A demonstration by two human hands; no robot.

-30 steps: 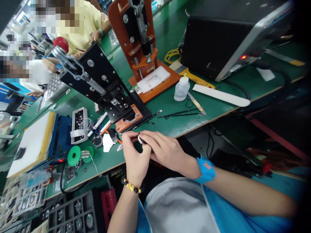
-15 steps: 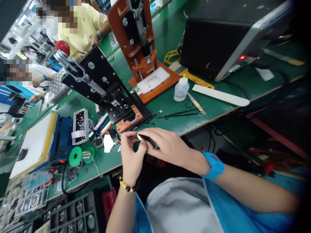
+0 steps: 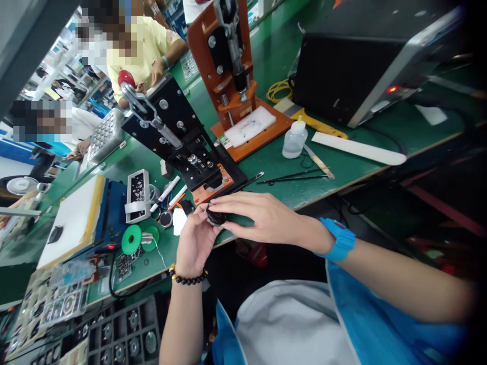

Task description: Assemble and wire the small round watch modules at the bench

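A small round black watch case (image 3: pixel 216 216) is held up between both hands at the bench's front edge. My left hand (image 3: pixel 195 242) grips it from the left, with its fingers closed about the rim and the palm turned up. From the right, my right hand (image 3: pixel 261 217) pinches the same watch case, fingertips on its top edge and thumb below. Its dark face is turned partly toward me; fine details are too small to make out. Just behind the hands stands a black toggle press (image 3: pixel 173 132) on an orange base.
An orange press (image 3: pixel 232 66) carries a white foam pad. To its right are a squeeze bottle (image 3: pixel 294 139), tweezers (image 3: pixel 292 177) and a black machine (image 3: pixel 342 66). A solder spool (image 3: pixel 131 240), a parts box (image 3: pixel 137 195) and a heating plate (image 3: pixel 74 220) lie left. Co-workers sit across the bench.
The watch case has been turned from edge-on to show its dark round face. My left hand has rolled palm-up, and my right fingers have straightened along the top. The view has shifted slightly.
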